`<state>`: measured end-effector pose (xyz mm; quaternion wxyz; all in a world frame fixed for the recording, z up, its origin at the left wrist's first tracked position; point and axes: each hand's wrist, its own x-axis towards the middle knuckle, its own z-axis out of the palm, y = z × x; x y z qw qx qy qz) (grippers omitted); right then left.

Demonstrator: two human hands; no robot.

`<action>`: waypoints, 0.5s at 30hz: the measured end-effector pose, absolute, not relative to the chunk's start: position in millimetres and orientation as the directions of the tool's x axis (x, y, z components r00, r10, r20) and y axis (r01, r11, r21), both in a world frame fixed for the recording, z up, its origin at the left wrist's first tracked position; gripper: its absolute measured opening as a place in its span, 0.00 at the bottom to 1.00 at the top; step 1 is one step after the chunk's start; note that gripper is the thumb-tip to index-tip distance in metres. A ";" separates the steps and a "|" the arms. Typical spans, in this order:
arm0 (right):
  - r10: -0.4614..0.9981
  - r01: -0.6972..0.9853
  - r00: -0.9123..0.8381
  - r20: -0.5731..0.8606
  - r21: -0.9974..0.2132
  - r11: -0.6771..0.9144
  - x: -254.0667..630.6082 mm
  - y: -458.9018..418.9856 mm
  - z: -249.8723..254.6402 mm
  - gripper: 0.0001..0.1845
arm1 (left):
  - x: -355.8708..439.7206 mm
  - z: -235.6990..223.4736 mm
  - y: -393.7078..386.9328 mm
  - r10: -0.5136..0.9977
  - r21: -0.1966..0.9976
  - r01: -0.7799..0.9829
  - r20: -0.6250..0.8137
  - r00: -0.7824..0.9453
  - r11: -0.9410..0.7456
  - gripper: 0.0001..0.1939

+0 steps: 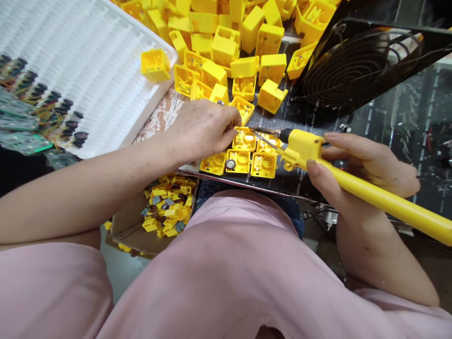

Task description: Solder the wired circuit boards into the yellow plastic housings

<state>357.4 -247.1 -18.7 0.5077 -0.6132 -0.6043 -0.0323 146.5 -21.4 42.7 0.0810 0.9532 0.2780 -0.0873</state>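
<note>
Far left of the cluster of small, open, square yellow plastic casings (264, 165), green circuit boards (21, 141) with coloured wires lie along the near edge of a white ribbed tray (99, 56). A yellow box-shaped plastic housing (155, 65) sits on the tray's corner, beyond and left of the cluster. Nearer than the cluster, to its left, a brown cardboard box (129, 219) holds loose yellow parts. The left hand (205, 127) meets the cluster's left side, fingers curled, thumb and forefinger close together; I cannot tell whether they pinch anything. Beyond the cluster lies a heap of yellow plastic housings (226, 44). The cluster itself is near the front edge of the black table (381, 132). Right of it, the yellow plastic soldering tool (304, 146) points its thin metal tip at the upper-left casing. Beyond and right of the cluster stands a black fan (348, 66) with a round wire guard. Farther right of the cluster, the right hand (374, 165) grips the tool between thumb and fingers.
</note>
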 end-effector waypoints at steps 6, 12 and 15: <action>0.698 0.810 0.289 0.656 -0.556 0.187 346.7 -244.9 -17.9 0.20 | 157.2 49.2 -29.1 0.583 -0.046 0.609 -0.351 0.732 -0.792 0.31; 0.685 0.813 0.154 0.712 -0.485 0.321 348.2 -238.9 -16.5 0.11 | 156.5 43.1 -25.8 0.574 -0.006 0.599 -0.295 0.764 -0.801 0.28; 0.678 0.811 0.094 0.729 -0.451 0.372 345.7 -234.8 -13.3 0.13 | 153.7 39.3 -21.0 0.528 0.067 0.557 -0.242 0.814 -0.828 0.25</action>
